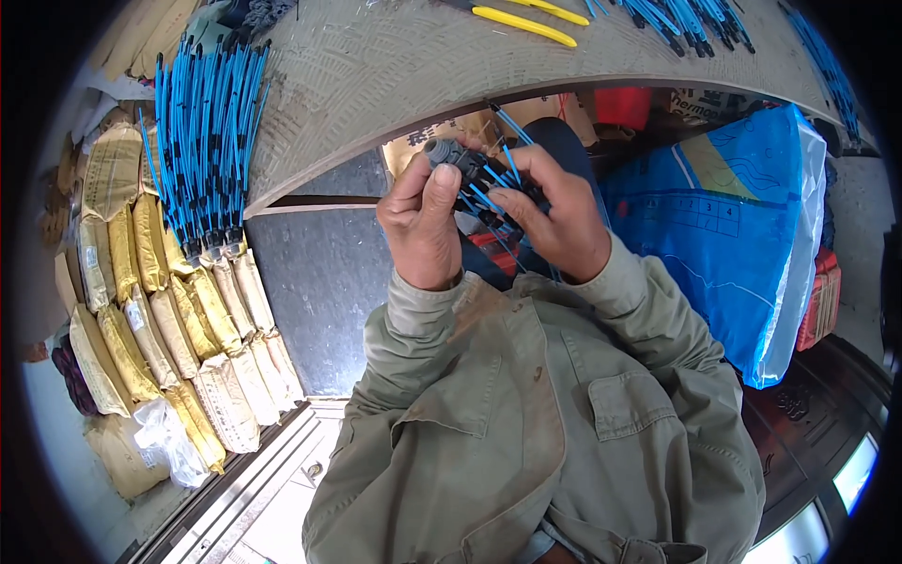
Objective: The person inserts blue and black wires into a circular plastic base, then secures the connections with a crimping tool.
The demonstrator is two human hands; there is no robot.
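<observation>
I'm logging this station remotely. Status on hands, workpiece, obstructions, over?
Left hand gripping grey ribbed fitting. Right hand closed on blue strips with black parts. Nothing visibly blocking; yellow-handled tool lies apart on the tabletop.

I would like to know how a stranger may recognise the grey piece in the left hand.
Start at the large table, then move down the picture to the left hand. The grey piece is at the thumb: thick, round and ribbed, unlike the thin blue strands beside it.

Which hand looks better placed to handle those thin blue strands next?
Probably the right hand: its thumb is right at the blue strands, while the left hand is taken up gripping the grey ribbed fitting.
</observation>
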